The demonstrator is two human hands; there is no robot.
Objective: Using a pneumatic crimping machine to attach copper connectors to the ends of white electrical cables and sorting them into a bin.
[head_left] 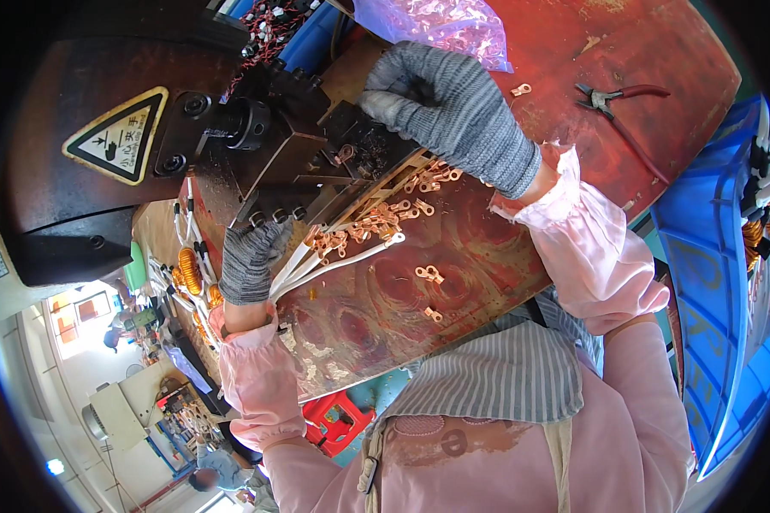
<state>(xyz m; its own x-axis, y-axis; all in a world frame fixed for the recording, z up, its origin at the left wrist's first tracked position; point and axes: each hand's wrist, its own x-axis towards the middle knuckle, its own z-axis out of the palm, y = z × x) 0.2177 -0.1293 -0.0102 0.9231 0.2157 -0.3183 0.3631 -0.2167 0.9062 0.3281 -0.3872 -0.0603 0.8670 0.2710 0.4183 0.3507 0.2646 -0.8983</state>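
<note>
**White cables point(329, 267) by the press point(274, 162), lug ends pointing right**

Cables lie on the bench point(505, 265), just right of the left hand point(252, 265); long axis slants up-right. Left hand curled at the press edge, grip contents hidden. Right hand point(466, 111) bent into a ring beside the press; can't tell if it pinches anything. Loose copper lugs point(364, 227) crowd the cable ends. Pliers point(603, 101) well right. Most room: toward bench's near edge, few stray lugs.
</note>
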